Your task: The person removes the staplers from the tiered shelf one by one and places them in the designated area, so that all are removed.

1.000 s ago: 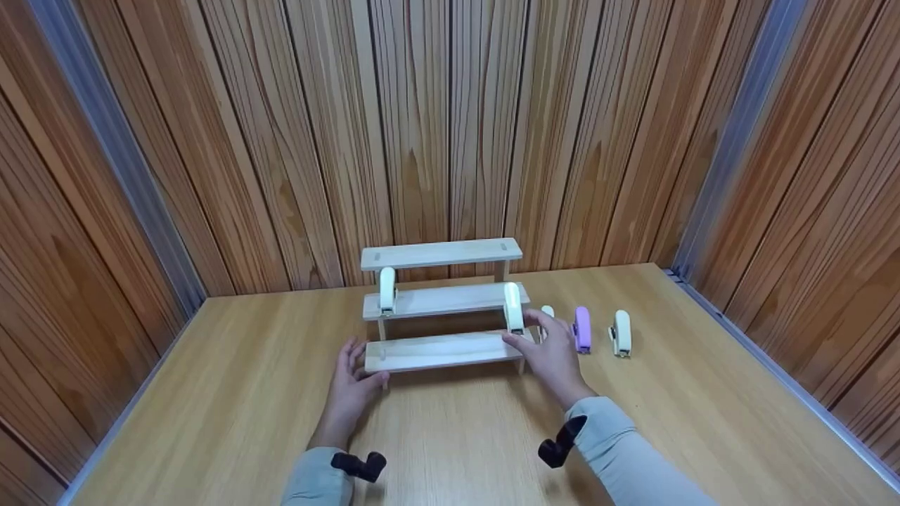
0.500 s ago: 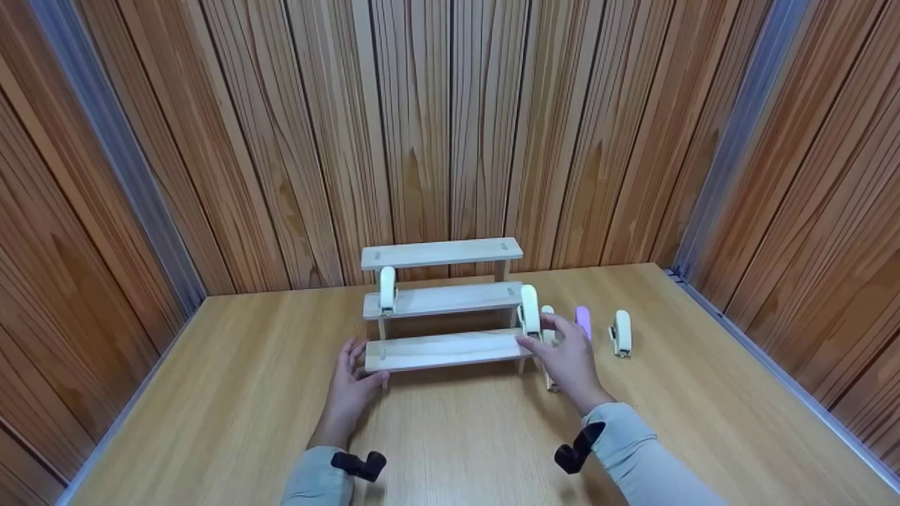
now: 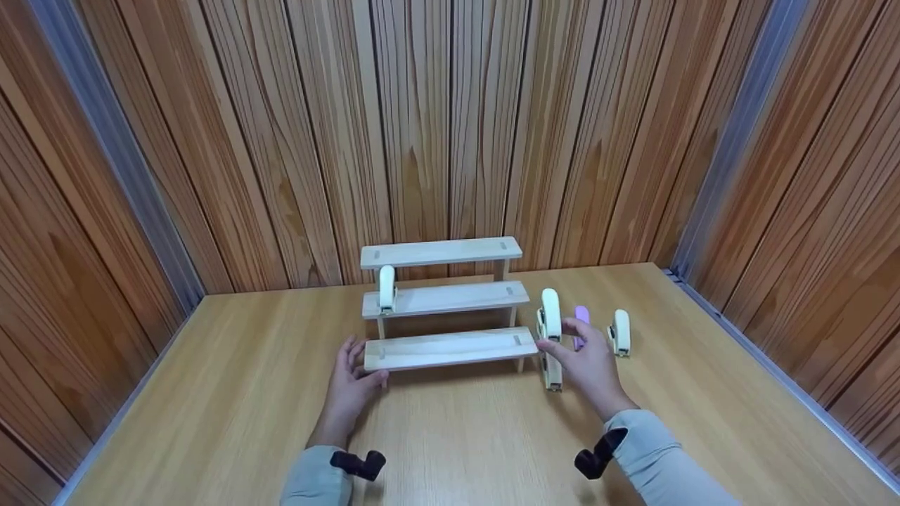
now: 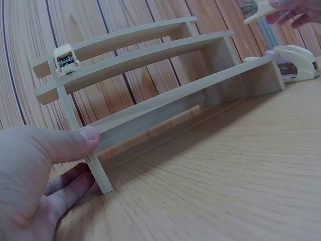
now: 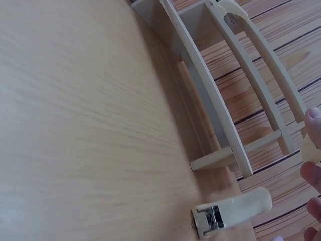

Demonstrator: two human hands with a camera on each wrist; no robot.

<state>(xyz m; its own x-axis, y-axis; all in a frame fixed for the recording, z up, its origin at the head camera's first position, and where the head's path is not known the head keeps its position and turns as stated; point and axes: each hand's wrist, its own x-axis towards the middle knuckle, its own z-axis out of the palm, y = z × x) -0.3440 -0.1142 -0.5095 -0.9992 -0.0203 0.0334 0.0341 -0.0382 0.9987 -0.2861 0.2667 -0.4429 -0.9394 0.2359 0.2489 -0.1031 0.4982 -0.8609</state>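
A three-tier wooden display rack (image 3: 450, 349) stands on the table. My left hand (image 3: 351, 383) grips its lower left corner; in the left wrist view the thumb (image 4: 89, 136) lies against the front of the bottom tier and fingers go behind the leg. Just off the rack's right end, my right hand (image 3: 587, 362) pinches a cream stapler (image 3: 550, 313) above the table. On the left of the middle tier sits another cream stapler (image 3: 387, 288). Below the held one, a cream stapler (image 3: 553, 376) rests on the table, partly hidden; the right wrist view shows this stapler (image 5: 235, 211) whole.
A purple stapler (image 3: 580, 327), partly behind my right hand, and a cream stapler (image 3: 620, 332) stand on the table (image 3: 450, 450) to the right. Wood-panelled walls (image 3: 450, 140) enclose the table at the back and sides.
My right hand has carried the cream stapler rightward, from over the bottom tier's right end to beyond the rack. The left hand has stayed on the rack.
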